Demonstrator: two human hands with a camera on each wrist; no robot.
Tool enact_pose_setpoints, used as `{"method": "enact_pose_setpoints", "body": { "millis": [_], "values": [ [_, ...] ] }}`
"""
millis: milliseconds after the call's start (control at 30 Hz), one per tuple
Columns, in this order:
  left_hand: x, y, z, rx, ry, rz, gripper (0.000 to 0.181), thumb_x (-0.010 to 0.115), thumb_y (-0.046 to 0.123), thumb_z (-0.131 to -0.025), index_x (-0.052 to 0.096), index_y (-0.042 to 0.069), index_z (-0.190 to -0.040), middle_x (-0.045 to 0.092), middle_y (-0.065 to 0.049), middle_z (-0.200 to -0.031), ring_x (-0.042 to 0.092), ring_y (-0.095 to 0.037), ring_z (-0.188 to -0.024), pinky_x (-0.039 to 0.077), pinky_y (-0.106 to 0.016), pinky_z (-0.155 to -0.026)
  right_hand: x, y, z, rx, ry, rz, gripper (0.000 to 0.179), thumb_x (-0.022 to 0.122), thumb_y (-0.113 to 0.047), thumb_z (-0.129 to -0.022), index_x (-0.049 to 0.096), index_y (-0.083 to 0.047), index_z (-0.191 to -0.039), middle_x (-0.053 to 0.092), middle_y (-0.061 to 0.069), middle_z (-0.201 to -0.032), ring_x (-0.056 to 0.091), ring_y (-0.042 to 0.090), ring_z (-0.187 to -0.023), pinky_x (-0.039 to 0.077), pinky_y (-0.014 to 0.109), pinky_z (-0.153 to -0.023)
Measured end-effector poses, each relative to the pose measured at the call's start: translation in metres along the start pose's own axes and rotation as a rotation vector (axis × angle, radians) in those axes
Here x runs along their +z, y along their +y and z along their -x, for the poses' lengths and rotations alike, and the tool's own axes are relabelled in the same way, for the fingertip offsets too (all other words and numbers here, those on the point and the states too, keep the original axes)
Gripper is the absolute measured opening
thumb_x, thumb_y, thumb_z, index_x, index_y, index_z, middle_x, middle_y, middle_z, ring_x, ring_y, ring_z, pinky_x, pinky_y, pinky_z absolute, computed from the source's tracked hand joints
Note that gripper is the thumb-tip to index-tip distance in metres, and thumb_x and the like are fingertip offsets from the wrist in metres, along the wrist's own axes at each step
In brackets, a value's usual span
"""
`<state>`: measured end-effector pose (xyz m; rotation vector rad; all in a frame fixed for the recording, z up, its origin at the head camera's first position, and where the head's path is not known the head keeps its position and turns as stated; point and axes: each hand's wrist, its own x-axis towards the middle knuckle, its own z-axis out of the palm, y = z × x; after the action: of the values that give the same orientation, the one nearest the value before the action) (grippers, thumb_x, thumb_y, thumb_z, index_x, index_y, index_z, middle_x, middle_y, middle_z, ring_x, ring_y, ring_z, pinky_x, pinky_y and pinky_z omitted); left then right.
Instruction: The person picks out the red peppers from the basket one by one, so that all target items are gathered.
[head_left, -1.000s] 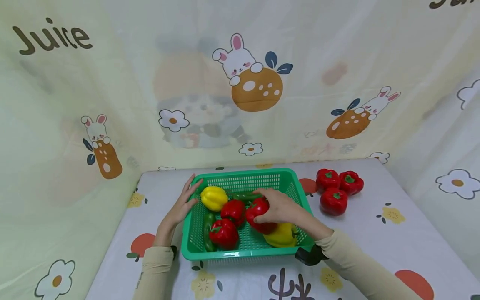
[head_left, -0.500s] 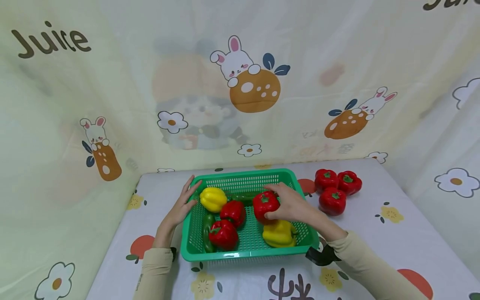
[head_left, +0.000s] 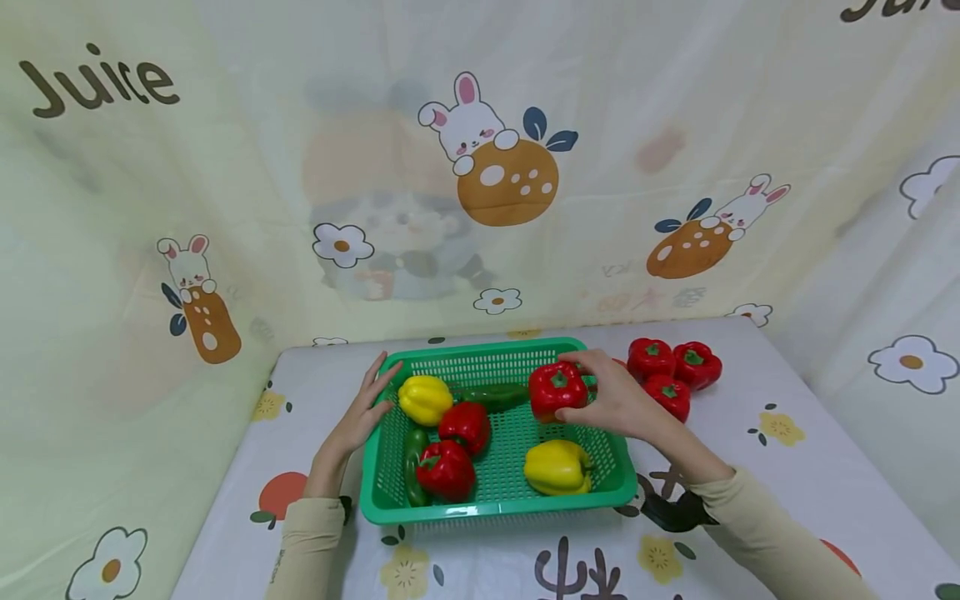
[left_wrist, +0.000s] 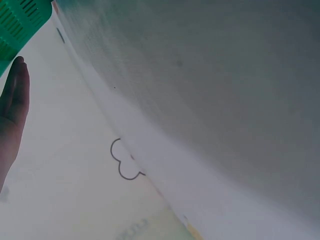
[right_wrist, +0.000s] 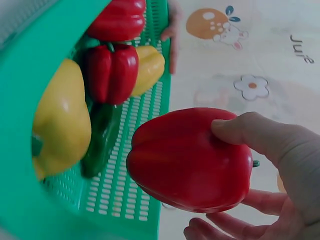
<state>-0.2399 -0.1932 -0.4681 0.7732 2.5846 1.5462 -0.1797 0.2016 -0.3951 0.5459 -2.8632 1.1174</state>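
My right hand (head_left: 611, 398) grips a red bell pepper (head_left: 557, 392) over the right end of a green plastic basket (head_left: 495, 507). In the right wrist view the thumb lies on one side of that red bell pepper (right_wrist: 192, 160), with fingers on the other. My left hand (head_left: 360, 417) rests against the basket's left rim, its fingers straight. Inside the basket lie two red peppers (head_left: 447, 471), a yellow pepper (head_left: 425, 400) at the back left, another yellow pepper (head_left: 558, 467) at the front right, and two green cucumbers (head_left: 495, 397).
Several red peppers (head_left: 697, 365) stand grouped on the table to the right of the basket. A patterned cloth (head_left: 450, 567) covers the table, and a printed curtain (head_left: 390, 150) hangs behind it.
My right hand has lifted the red pepper from the basket's middle and carried it to the right and up. The left hand has stayed at the rim.
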Motion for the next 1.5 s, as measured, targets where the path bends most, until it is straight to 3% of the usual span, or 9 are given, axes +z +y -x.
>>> {"method": "enact_pose_setpoints", "body": {
  "millis": [233, 433, 600, 733, 867, 1500],
  "values": [
    [0.0, 0.001, 0.0, -0.005, 0.007, 0.006, 0.059, 0.044, -0.011, -0.09, 0.032, -0.011, -0.148, 0.0, -0.03, -0.16, 0.001, -0.052, -0.145, 0.008, -0.076, -0.105, -0.023, 0.016, 0.01, 0.042, 0.072, -0.016, 0.076, 0.083, -0.021, -0.077, 0.046, 0.0, -0.14, 0.052, 0.024, -0.13, 0.057, 0.041, -0.108, 0.056, 0.05, -0.079],
    [0.001, -0.001, 0.0, -0.011, 0.004, 0.005, 0.059, 0.044, -0.01, -0.091, 0.032, -0.009, -0.149, 0.0, -0.029, -0.16, 0.0, -0.051, -0.145, 0.008, -0.076, -0.106, -0.043, 0.03, 0.023, 0.074, 0.121, 0.051, 0.078, 0.083, -0.024, -0.078, 0.044, 0.0, -0.142, 0.05, 0.027, -0.134, 0.051, 0.044, -0.115, 0.054, 0.056, -0.081],
    [0.001, -0.002, -0.001, 0.008, -0.004, 0.0, 0.059, 0.044, -0.011, -0.091, 0.031, -0.01, -0.148, 0.0, -0.029, -0.16, 0.0, -0.051, -0.145, 0.008, -0.076, -0.106, -0.06, 0.045, 0.036, 0.078, 0.165, 0.042, 0.08, 0.082, -0.023, -0.08, 0.041, -0.001, -0.145, 0.047, 0.028, -0.137, 0.048, 0.047, -0.118, 0.054, 0.058, -0.078],
    [0.0, -0.002, -0.003, 0.017, -0.013, -0.004, 0.059, 0.044, -0.01, -0.091, 0.031, -0.01, -0.149, -0.001, -0.028, -0.161, 0.0, -0.05, -0.145, 0.008, -0.075, -0.106, -0.075, 0.062, 0.048, 0.065, 0.208, 0.03, 0.082, 0.082, -0.019, -0.079, 0.039, -0.002, -0.147, 0.048, 0.026, -0.135, 0.051, 0.045, -0.113, 0.058, 0.04, -0.072],
    [-0.001, -0.002, -0.003, 0.01, -0.011, -0.01, 0.06, 0.044, -0.01, -0.09, 0.032, -0.01, -0.149, 0.0, -0.027, -0.161, 0.0, -0.05, -0.145, 0.009, -0.075, -0.106, -0.086, 0.078, 0.058, 0.067, 0.241, 0.042, 0.083, 0.083, -0.018, -0.078, 0.04, -0.001, -0.147, 0.047, 0.028, -0.134, 0.053, 0.046, -0.107, 0.05, 0.017, -0.063],
    [-0.001, -0.004, -0.001, 0.01, -0.008, -0.022, 0.059, 0.044, -0.009, -0.091, 0.032, -0.009, -0.149, 0.001, -0.029, -0.16, 0.001, -0.051, -0.145, 0.008, -0.076, -0.105, -0.105, 0.144, 0.089, 0.193, 0.239, 0.087, 0.086, 0.082, -0.021, -0.08, 0.035, 0.005, -0.147, 0.041, 0.035, -0.134, 0.044, 0.052, -0.111, 0.047, 0.017, -0.057]
  ]
}}
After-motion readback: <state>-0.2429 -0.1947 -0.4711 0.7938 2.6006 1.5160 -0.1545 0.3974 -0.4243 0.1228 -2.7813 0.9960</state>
